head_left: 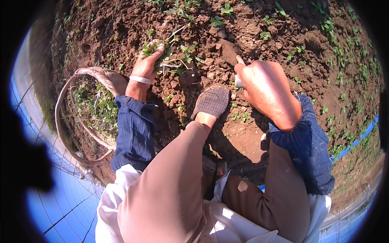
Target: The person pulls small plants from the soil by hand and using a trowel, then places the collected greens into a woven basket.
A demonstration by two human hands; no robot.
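Hands both down at the soil point(259, 133). Left hand point(146, 65) is closed around a bunch of pulled weeds point(170, 54) — green leaves and pale roots stick out past the fingers toward the right hand. A white band point(139, 79) sits on that wrist, above a blue sleeve. Right hand point(265, 87) is curled in a fist around a pale tool handle point(240, 60); the tool's working end is hidden behind the hand, so its kind can't be told. Weeds in the grip lie up-left of the right hand, apart from it, with clumpy dirt between. Woven basket point(81, 77) sits just outside the left forearm, touching the soil, with loose greens piled inside. Checked shoe point(211, 101) rests between the two hands, slightly nearer the body. More small weeds dot the ground beyond the right hand.
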